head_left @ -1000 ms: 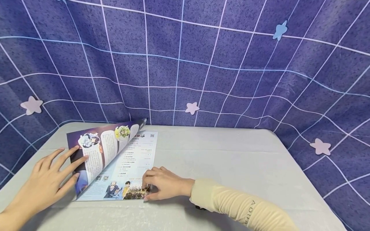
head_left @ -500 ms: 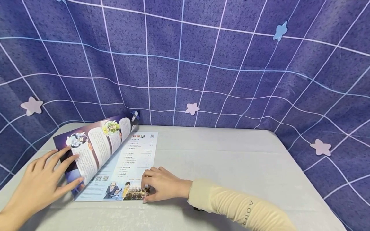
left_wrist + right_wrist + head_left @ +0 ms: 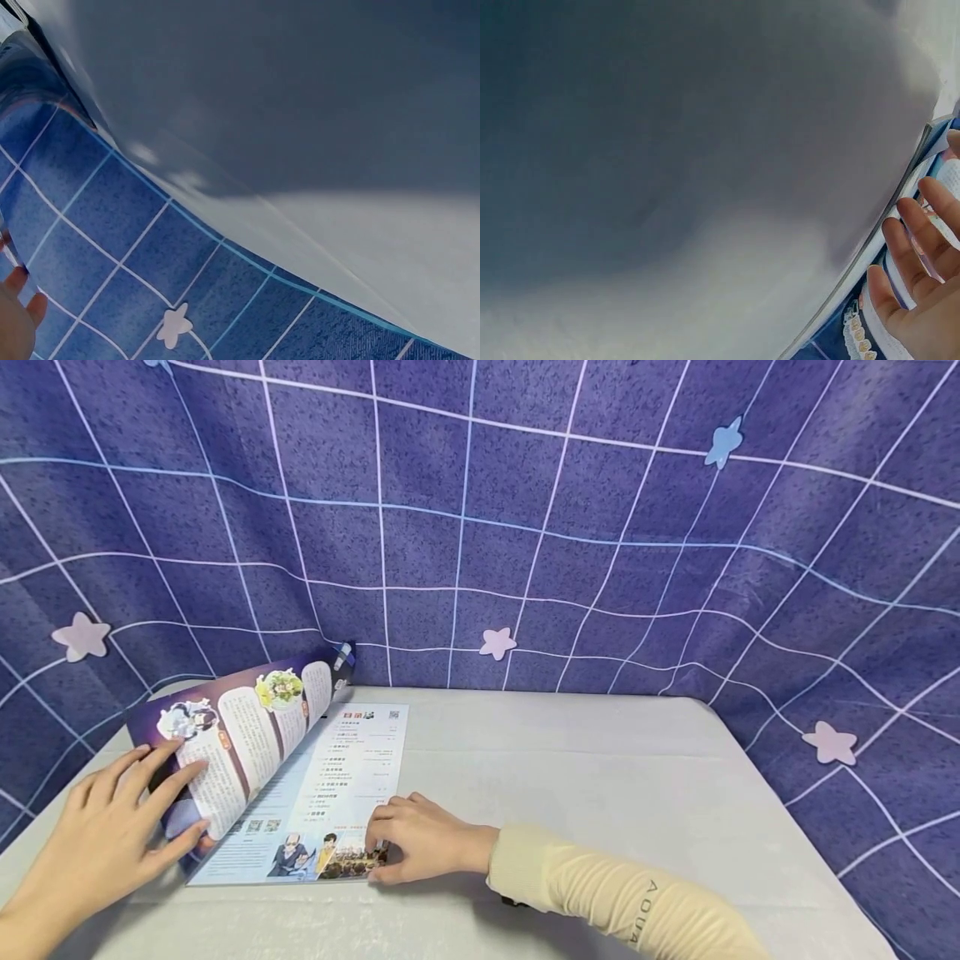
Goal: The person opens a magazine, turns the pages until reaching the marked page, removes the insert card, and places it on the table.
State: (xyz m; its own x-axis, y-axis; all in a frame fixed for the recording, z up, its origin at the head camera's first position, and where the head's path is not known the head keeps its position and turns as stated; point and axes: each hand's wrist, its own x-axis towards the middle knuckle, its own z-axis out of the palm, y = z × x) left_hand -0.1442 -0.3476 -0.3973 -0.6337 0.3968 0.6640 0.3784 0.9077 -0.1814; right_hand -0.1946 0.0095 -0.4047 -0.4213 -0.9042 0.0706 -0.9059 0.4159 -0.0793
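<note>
A magazine (image 3: 322, 802) lies open at about 8 o'clock on the grey surface (image 3: 570, 777), its front cover (image 3: 232, 743) lifted and leaning toward 10 o'clock. The left hand (image 3: 105, 843) presses that cover with fingers straight and spread. The right hand (image 3: 423, 842), fingers curled, pinches the page's near corner at 4 o'clock. A purple grid backdrop (image 3: 525, 510) rises behind.

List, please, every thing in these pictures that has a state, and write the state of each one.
Magazine: open, lying on the table.
Cover page: lifted, curved, not flat.
Contents page: flat, facing up.
Left hand: fingers straight, touching the lifted cover page.
Right hand: fingers curled, resting on the lower right corner of the contents page.
</note>
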